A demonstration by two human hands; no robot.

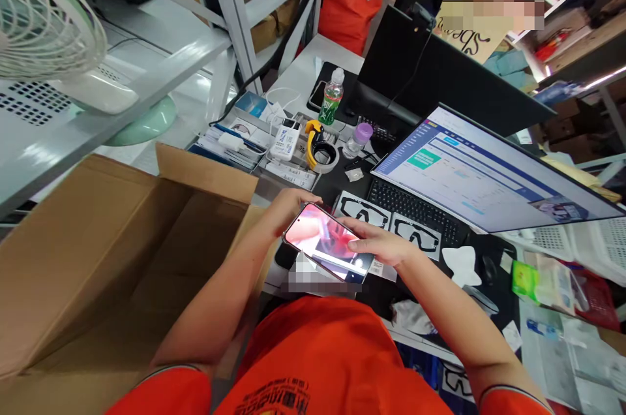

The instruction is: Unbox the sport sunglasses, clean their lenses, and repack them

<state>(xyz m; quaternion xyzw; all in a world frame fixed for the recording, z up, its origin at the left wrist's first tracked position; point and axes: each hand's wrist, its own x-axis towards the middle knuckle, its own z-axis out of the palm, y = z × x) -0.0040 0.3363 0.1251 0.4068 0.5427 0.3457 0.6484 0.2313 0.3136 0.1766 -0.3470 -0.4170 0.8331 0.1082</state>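
A smartphone (320, 239) with a lit pinkish picture on its screen is held in front of my orange shirt. My left hand (292, 204) grips its upper left end, with most of the fingers hidden behind it. At the right side, my right hand (376, 242) grasps the phone, its thumb over the screen. Part of the phone's lower edge is blurred out. Just beyond the hands lie white sheets with black goggle-shaped prints (415, 235), beside a black keyboard (413, 209).
An open cardboard box (122, 258) stands at my left, below a green fan (44, 30). A lit monitor (493, 170) rises at the right. A tape dispenser (320, 147), a green-labelled bottle (331, 98) and a purple-capped bottle (358, 139) stand behind. Another person is across the desk.
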